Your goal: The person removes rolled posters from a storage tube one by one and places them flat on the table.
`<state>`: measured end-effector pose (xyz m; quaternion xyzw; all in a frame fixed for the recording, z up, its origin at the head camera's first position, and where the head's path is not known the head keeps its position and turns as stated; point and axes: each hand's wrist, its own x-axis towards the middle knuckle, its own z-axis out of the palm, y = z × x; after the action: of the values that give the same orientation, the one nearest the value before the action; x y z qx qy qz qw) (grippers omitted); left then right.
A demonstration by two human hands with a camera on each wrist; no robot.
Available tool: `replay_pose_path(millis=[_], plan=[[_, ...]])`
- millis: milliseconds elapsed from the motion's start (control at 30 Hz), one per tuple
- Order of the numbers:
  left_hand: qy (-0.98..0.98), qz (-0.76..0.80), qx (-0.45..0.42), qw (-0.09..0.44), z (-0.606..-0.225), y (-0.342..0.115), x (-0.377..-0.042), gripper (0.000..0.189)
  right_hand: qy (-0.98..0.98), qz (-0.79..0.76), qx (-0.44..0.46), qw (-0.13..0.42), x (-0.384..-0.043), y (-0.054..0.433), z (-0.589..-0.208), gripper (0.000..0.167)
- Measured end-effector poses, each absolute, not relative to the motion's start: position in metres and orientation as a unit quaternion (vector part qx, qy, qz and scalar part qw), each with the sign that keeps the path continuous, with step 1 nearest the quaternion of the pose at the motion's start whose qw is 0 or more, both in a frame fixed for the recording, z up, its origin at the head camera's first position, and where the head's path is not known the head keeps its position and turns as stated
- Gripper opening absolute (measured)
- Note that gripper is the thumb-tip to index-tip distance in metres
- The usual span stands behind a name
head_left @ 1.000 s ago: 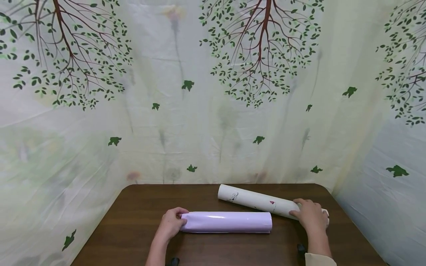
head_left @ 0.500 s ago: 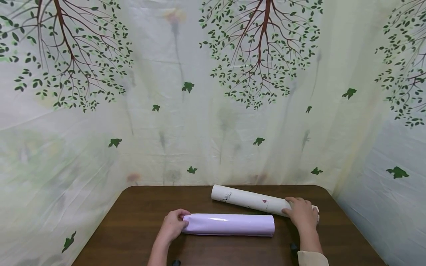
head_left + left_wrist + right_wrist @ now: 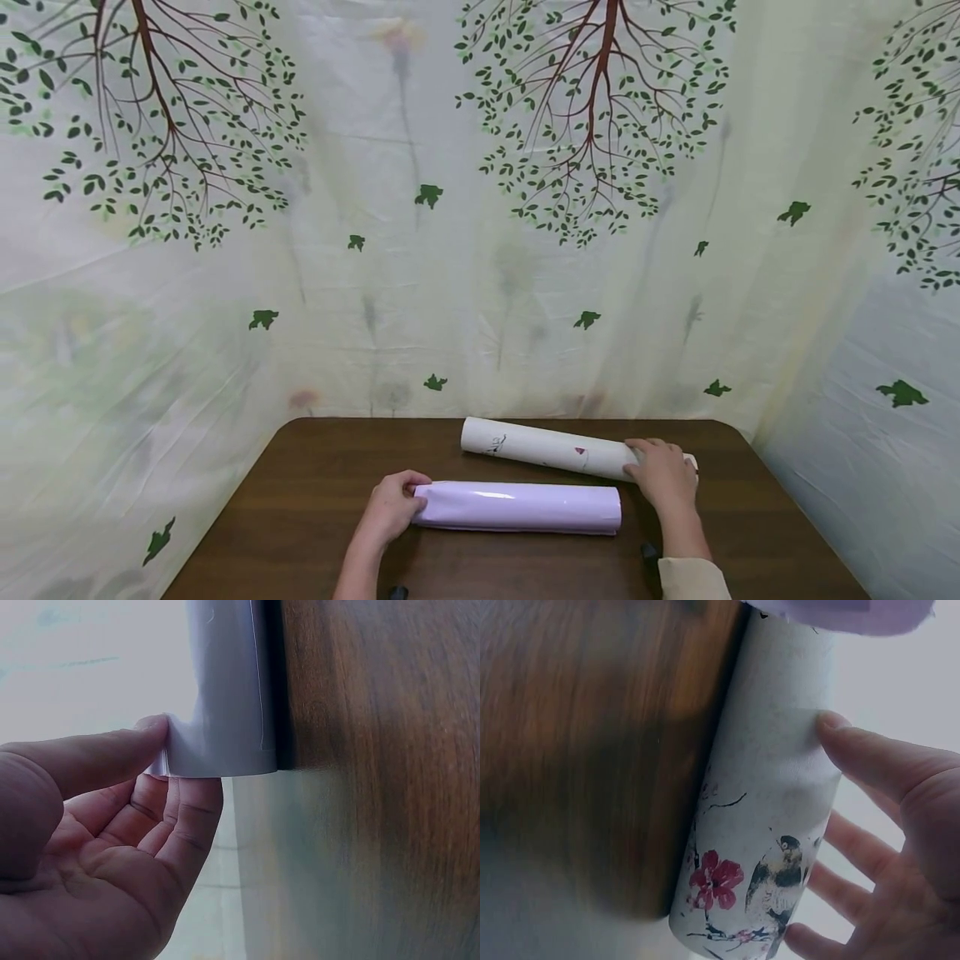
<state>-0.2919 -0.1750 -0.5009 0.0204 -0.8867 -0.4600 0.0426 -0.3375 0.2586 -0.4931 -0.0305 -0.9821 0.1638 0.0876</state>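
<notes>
A glossy lilac roll of sheet material (image 3: 517, 507) lies crosswise on the brown table (image 3: 322, 454). My left hand (image 3: 392, 506) pinches its left end; the left wrist view has the thumb on the outside near the rim and the fingers at the open end. Behind it, a white paper roll (image 3: 547, 443) lies at a slant, its left end farther back. In the right wrist view that roll carries a red flower and a bird. My right hand (image 3: 662, 477) grips it near its right end from above, thumb on one side and fingers on the other.
A pale cloth backdrop (image 3: 495, 275) with printed trees and leaves hangs close behind the table's back edge and along both sides. Small dark objects (image 3: 398, 592) show at both wrists. The two rolls lie close together, the lilac one nearer.
My right hand has moved left, and the white roll has slid left with it along the table. The left hand and the lilac roll have barely shifted.
</notes>
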Motion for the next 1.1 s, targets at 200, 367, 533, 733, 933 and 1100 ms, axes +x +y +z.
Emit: replay_pose_path(millis=[200, 367, 533, 733, 933, 1100], plan=[[-0.890, -0.454, 0.017, 0.046, -0.500, -0.174, -0.293, 0.024, -0.981, 0.170, -0.019, 0.092, -0.340, 0.250, -0.493, 0.046], [-0.890, -0.453, 0.012, 0.050, -0.500, -0.173, -0.293, 0.024, -0.982, 0.163, -0.014, 0.096, -0.343, 0.245, -0.492, 0.045], [-0.890, -0.454, 0.006, 0.053, -0.500, -0.173, -0.292, 0.024, -0.982, 0.156, -0.003, 0.103, -0.348, 0.242, -0.496, 0.045], [-0.891, -0.451, 0.006, 0.051, -0.500, -0.172, -0.293, 0.024, -0.981, 0.157, 0.010, 0.115, -0.351, 0.240, -0.499, 0.044], [-0.891, -0.452, 0.008, 0.049, -0.501, -0.172, -0.293, 0.024, -0.981, 0.154, 0.022, 0.120, -0.353, 0.236, -0.499, 0.043], [-0.893, -0.447, 0.005, 0.055, -0.501, -0.172, -0.292, 0.024, -0.981, 0.154, 0.027, 0.118, -0.355, 0.234, -0.500, 0.043]])
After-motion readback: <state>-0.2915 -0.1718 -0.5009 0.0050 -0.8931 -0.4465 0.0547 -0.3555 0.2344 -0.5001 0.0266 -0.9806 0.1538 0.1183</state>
